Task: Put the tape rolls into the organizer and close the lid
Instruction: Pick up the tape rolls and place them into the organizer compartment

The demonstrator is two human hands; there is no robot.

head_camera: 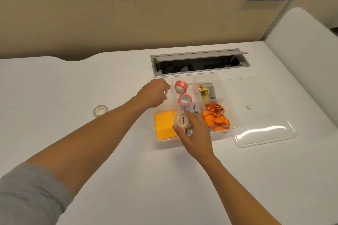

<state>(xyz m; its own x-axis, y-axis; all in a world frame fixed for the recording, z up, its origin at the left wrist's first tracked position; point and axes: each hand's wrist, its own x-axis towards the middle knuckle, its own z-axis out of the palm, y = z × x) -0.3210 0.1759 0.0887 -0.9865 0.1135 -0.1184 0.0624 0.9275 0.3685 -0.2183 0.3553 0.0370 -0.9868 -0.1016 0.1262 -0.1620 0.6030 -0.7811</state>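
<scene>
A clear plastic organizer [230, 107] sits on the white desk, its lid [261, 115] lying flat to its right. Two pink tape rolls [181, 86] [185, 98] rest in a back middle compartment. My left hand [153, 93] hovers over the organizer's back left compartment, closed on a pale tape roll [165, 93] that is mostly hidden by the fingers. My right hand [195, 129] holds a clear tape roll [181, 120] upright above the front of the organizer. Another pale tape roll [100, 110] lies on the desk, left of the organizer.
Orange sticky notes [164, 124], clips, an orange strap [216, 118] and small bottles fill other compartments. An open cable hatch [199, 62] lies behind the organizer. A small pink item [248, 107] rests under the lid. A beige partition stands at the back.
</scene>
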